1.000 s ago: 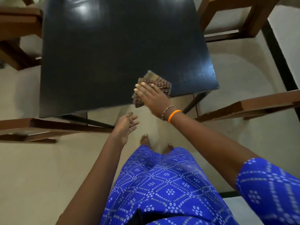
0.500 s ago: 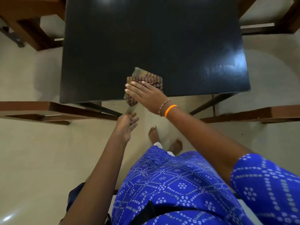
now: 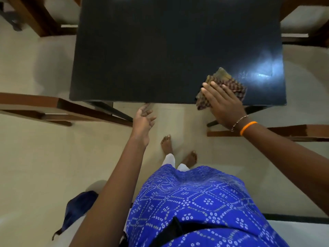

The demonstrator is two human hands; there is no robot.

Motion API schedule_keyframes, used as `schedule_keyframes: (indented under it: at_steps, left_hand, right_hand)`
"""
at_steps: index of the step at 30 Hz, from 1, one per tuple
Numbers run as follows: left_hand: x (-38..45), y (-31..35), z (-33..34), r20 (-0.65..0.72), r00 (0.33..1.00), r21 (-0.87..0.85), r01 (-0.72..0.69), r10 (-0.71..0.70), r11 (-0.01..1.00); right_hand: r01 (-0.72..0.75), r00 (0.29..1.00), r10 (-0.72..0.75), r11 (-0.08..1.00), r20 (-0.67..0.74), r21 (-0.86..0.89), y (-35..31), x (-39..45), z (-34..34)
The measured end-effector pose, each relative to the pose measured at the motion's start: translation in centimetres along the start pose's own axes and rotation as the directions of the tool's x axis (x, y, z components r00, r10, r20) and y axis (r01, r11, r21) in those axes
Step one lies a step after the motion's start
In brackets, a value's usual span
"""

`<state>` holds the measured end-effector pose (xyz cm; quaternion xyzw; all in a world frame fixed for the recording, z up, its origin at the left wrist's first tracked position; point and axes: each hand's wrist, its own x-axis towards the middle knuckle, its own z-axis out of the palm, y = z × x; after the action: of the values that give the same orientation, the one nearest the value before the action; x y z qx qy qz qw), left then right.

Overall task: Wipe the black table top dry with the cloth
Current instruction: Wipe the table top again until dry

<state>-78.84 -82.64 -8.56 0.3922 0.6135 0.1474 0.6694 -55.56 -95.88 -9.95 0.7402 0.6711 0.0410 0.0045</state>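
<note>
The black table top [image 3: 169, 50] fills the upper middle of the head view. A brown checked cloth [image 3: 226, 82] lies crumpled at its near right edge, partly hanging over the front. My right hand [image 3: 222, 102] presses flat on the cloth with fingers spread. A shiny wet-looking patch [image 3: 261, 72] glints on the table just right of the cloth. My left hand [image 3: 143, 120] hovers below the table's front edge, fingers loosely apart, holding nothing.
Wooden chairs stand around the table: one at near left [image 3: 35, 106], one at near right [image 3: 293, 131], others at far left [image 3: 35, 16] and far right [image 3: 309, 24]. A dark blue bag [image 3: 78, 209] lies on the pale floor. My bare feet [image 3: 167, 143] stand near the table.
My right hand has slid the cloth along the front edge from the middle toward the near right corner. My left hand stays open below the edge.
</note>
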Motion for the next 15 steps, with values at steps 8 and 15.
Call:
schedule_keyframes:
  at_steps: [8,15]
  left_hand:
    - [0.8,-0.6,-3.3,-0.067,0.997,-0.199,0.02,-0.034,0.98]
    - [0.8,-1.1,-3.2,0.034,0.991,-0.082,0.131,-0.128,0.988]
  right_hand:
    - [0.172,0.964,-0.201,0.971,0.176,0.167,-16.1,13.9,-0.6]
    - [0.284,0.934,-0.31,0.946,0.176,0.157,-16.9,14.8,-0.2]
